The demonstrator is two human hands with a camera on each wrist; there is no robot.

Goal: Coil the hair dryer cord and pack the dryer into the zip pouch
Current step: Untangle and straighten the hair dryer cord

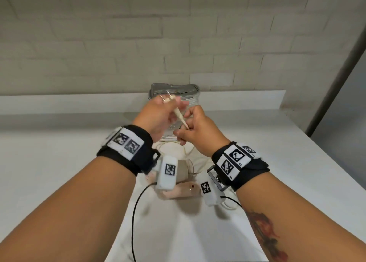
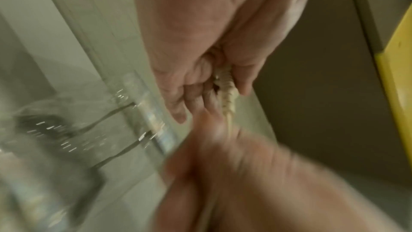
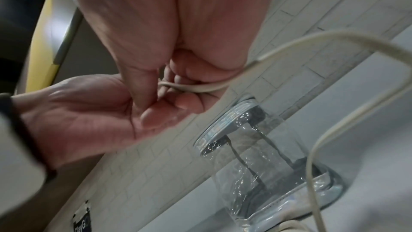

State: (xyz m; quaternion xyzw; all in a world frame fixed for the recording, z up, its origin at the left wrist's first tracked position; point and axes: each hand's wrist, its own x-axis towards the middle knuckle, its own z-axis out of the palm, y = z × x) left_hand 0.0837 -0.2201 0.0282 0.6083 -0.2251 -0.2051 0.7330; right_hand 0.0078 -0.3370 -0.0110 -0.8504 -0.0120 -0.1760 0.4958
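Left hand (image 1: 158, 113) grips the plug (image 1: 179, 115), right hand (image 1: 195, 129) pinches cord (image 3: 334, 130) (loop visible only from right wrist).

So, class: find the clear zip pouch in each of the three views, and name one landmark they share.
Head: clear zip pouch stands upper centre, behind both hands, against the wall.
Left wrist: lower left, blurred.
Right wrist: lower right, upright on the counter.
Shared landmark: the cream cord by the pouch.

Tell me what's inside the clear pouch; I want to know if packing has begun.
Through the pouch walls no dryer shows inside, only glare and dark zip lines. The dryer lies on the counter under the wrists. The hands cover part of the pouch in the head view.
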